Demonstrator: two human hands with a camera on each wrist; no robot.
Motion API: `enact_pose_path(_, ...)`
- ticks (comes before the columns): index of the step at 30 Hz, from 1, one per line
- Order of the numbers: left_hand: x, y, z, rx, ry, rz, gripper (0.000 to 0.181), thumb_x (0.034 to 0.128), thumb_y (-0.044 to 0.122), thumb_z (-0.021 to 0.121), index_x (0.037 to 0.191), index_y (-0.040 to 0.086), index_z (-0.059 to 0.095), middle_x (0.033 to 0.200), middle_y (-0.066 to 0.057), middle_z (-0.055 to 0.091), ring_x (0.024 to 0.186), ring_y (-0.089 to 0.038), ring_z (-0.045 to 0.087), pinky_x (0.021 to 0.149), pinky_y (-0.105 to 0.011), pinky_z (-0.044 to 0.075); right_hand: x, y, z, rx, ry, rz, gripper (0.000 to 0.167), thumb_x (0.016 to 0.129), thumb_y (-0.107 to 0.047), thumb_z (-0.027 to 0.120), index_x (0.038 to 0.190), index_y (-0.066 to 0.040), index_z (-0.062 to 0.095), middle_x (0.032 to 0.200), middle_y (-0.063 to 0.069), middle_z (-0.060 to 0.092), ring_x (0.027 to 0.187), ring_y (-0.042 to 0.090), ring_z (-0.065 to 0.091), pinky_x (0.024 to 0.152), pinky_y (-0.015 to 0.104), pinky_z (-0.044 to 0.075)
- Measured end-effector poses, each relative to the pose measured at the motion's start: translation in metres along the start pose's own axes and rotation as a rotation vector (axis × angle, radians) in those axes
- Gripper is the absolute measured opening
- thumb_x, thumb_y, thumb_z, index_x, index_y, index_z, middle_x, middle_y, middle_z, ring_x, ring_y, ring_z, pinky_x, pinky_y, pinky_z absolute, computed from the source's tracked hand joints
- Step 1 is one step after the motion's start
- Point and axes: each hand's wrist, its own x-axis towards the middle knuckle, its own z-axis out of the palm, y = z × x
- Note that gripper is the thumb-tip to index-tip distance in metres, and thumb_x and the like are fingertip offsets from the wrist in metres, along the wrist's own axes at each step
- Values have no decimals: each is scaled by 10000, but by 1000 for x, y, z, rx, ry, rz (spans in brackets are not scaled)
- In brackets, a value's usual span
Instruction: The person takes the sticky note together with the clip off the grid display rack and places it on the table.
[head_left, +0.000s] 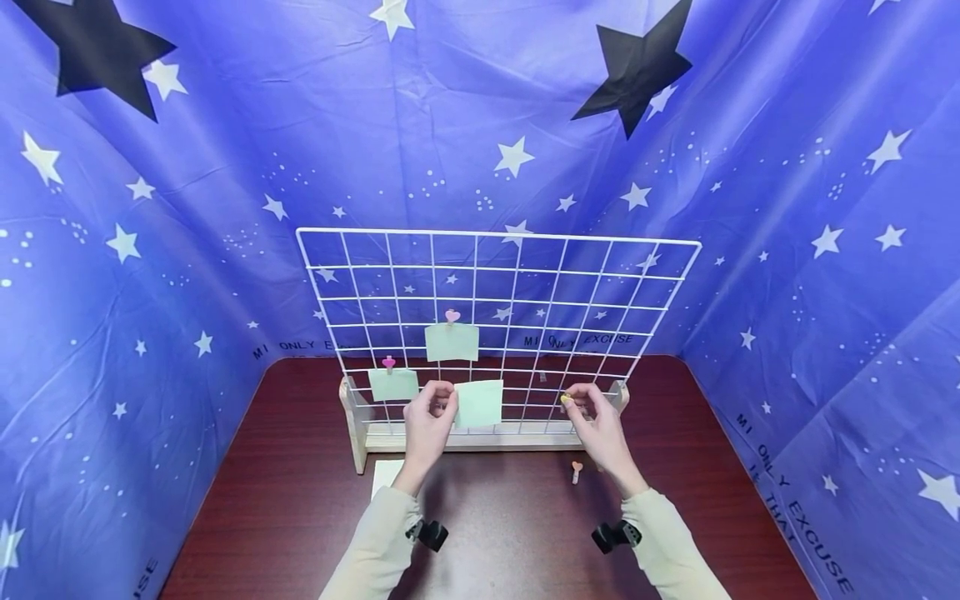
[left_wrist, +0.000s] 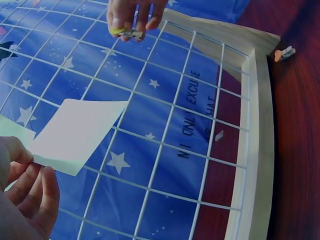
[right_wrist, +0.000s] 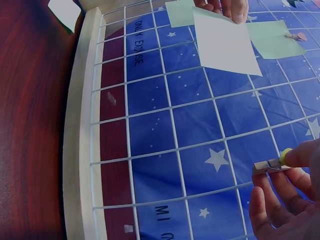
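Observation:
My left hand [head_left: 427, 425] pinches the left edge of a pale green paper note [head_left: 480, 403], holding it up in front of the white wire grid [head_left: 517, 307]. In the right wrist view the note [right_wrist: 225, 42] overlaps two others. My right hand [head_left: 600, 425] pinches a small wooden clothespin [right_wrist: 270, 166] with a yellow top, before the grid's right part. Two green notes hang on the grid: an upper note [head_left: 452, 342] under a light pink heart clothespin [head_left: 452, 316], and a lower-left note [head_left: 393, 385] under a darker pink heart clothespin [head_left: 388, 362].
The grid stands in a wooden base [head_left: 510, 442] on a dark red-brown table [head_left: 247, 500]. A clothespin with an orange heart [head_left: 576, 471] lies in front of the base at right. Pale paper [head_left: 385, 475] lies beside the left forearm. Blue star-patterned curtains [head_left: 420, 133] surround the table.

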Motion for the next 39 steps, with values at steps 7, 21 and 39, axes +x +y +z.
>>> enact_pose_path(7, -4, -8, -4, 4, 8, -6, 88, 802, -167, 644, 865, -108, 631, 746, -195, 660, 628, -294, 626, 560, -167, 483, -3, 8, -1, -11, 10, -26, 140, 872, 136, 595, 1007, 159, 566, 887, 279, 633, 779, 231, 627, 663, 199, 500)
enact_pose_path(21, -19, -22, -17, -28, -14, -124, 64, 818, -167, 623, 869, -128, 618, 756, -220, 648, 657, -214, 606, 583, -143, 489, -15, 23, -3, -60, 6, 10, 142, 868, 130, 605, 1004, 151, 571, 908, 258, 645, 804, 350, 648, 663, 171, 496)
enact_pose_path(39, -44, -48, -40, 1, -11, -187, 63, 823, -168, 609, 874, -131, 615, 774, -244, 643, 649, -169, 603, 570, -137, 477, -32, 92, -10, -110, 5, 90, 141, 880, 72, 618, 1017, 45, 604, 934, 178, 671, 835, 123, 642, 702, 157, 497)
